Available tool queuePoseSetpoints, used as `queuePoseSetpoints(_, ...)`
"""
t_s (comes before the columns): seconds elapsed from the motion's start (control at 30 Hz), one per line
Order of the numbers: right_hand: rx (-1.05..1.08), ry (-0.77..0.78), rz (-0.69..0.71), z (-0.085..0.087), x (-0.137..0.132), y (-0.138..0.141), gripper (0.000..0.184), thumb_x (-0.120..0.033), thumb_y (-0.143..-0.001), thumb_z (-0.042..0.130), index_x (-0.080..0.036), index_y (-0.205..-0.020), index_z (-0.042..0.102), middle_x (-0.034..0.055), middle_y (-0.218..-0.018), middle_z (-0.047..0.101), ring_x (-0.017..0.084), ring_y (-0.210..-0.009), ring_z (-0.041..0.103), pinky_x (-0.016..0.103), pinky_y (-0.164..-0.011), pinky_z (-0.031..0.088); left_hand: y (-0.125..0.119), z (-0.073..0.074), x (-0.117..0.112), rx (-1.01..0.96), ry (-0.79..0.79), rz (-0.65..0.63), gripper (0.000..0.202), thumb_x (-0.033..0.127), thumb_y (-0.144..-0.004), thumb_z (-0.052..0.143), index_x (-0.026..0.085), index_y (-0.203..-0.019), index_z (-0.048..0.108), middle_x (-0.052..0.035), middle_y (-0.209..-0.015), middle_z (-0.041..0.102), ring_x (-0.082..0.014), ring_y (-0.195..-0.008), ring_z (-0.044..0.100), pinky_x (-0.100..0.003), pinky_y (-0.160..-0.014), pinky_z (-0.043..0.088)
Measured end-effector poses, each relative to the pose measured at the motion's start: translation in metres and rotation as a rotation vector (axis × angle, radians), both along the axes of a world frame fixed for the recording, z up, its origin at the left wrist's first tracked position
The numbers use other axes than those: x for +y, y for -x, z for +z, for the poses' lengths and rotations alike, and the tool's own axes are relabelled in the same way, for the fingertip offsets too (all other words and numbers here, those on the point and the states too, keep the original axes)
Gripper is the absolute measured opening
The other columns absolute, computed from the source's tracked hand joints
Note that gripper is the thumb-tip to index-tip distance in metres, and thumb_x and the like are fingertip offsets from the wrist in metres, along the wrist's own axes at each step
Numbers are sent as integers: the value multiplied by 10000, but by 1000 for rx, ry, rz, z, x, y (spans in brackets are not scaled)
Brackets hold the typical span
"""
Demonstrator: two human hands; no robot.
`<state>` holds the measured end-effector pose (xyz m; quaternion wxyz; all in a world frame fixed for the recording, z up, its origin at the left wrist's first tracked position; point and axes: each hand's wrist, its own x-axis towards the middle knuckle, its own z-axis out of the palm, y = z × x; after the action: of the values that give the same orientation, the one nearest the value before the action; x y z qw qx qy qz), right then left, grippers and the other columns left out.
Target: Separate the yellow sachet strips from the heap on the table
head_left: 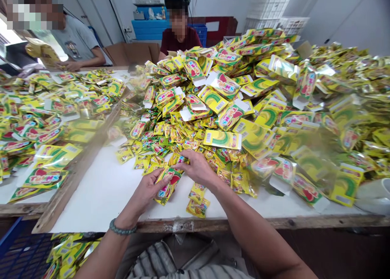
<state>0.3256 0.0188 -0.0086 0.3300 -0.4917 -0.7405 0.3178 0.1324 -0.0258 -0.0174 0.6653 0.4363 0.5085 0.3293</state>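
A small yellow and green candy box (168,184) with red fruit print is tilted between my hands over the white tabletop. Wrapped round its side are the fingers of my left hand (149,189), thumb on the printed face. At the box's upper end my right hand (195,166) has its fingers closed around a yellow candy packet (182,158); how far the packet sits inside the box is hidden. Loose candy packets (198,206) lie just right of the box. Behind my hands, many more small packets (173,135) spread out below a heap of boxes (225,84).
A wooden divider (82,161) crosses the table on the left, with filled boxes (45,177) beyond it. Below the table edge (213,225) stands a blue crate (24,246) at left. Two people sit across the table. White baskets (268,7) are stacked behind.
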Motion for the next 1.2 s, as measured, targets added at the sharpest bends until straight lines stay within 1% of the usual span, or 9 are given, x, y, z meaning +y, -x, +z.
queuePoseSetpoints(0.13,-16,-42,-25,-1,-2,5,174,-295,-929,595,-170,-997,694,70,-944,695,189,-903,598,291,-805,427,1,1,-2,-50,33,44,460,468,-691,803,163,-1006,663,-42,-834,735,-173,-643,656,-276,-614,531)
queuePoseSetpoints(0.27,-11,-73,58,-3,-6,12,206,-325,-933,592,-176,-835,695,57,-841,683,180,-850,589,286,-772,431,3,-1,-3,-71,20,70,479,475,-700,795,164,-1040,664,-45,-827,731,-181,-656,665,-282,-618,539)
queuePoseSetpoints(0.47,114,-84,-113,-1,-10,16,48,-234,-840,708,-191,-838,687,24,-824,676,165,-828,602,296,-806,423,4,0,1,-64,-29,85,463,475,-718,781,172,-1050,668,-34,-829,721,-171,-662,656,-279,-635,541)
queuePoseSetpoints(0.7,20,69,116,11,-21,21,186,-305,-922,616,-208,-794,710,55,-1064,709,241,-1249,507,434,-1051,225,8,-2,0,-76,-54,85,442,462,-707,791,171,-1026,699,-41,-872,728,-177,-704,658,-273,-663,526)
queuePoseSetpoints(0.8,45,141,194,6,-22,23,224,-343,-914,620,-194,-767,700,52,-1111,684,226,-1135,568,449,-1063,223,10,-2,-3,-125,-17,80,442,444,-680,812,165,-1008,712,-40,-846,731,-187,-712,666,-276,-672,522)
queuePoseSetpoints(0.93,77,239,320,-5,-22,25,342,-387,-910,615,-168,-649,636,-30,-695,629,147,-788,599,396,-1005,336,5,1,-11,-159,63,38,466,420,-646,835,153,-1010,716,-48,-851,742,-179,-676,659,-286,-683,524)
queuePoseSetpoints(1.0,116,259,370,-8,-22,27,304,-388,-905,619,-174,-693,659,-40,-638,608,135,-710,587,342,-917,413,7,3,-14,-137,66,2,465,433,-668,816,156,-1027,713,-56,-886,746,-183,-707,663,-291,-707,524)
queuePoseSetpoints(1.13,173,17,141,-12,-20,31,162,-279,-880,654,-199,-1017,686,40,-968,710,187,-946,633,333,-909,448,54,18,2,171,-79,61,474,488,-655,802,147,-972,716,-73,-892,741,-196,-726,648,-271,-656,502)
queuePoseSetpoints(1.2,82,-94,57,-17,-18,33,224,-235,-896,617,-199,-1114,655,82,-1106,695,215,-1068,609,369,-955,440,101,35,20,429,-197,279,499,549,-642,781,147,-928,705,-54,-756,715,-177,-602,595,-251,-539,446)
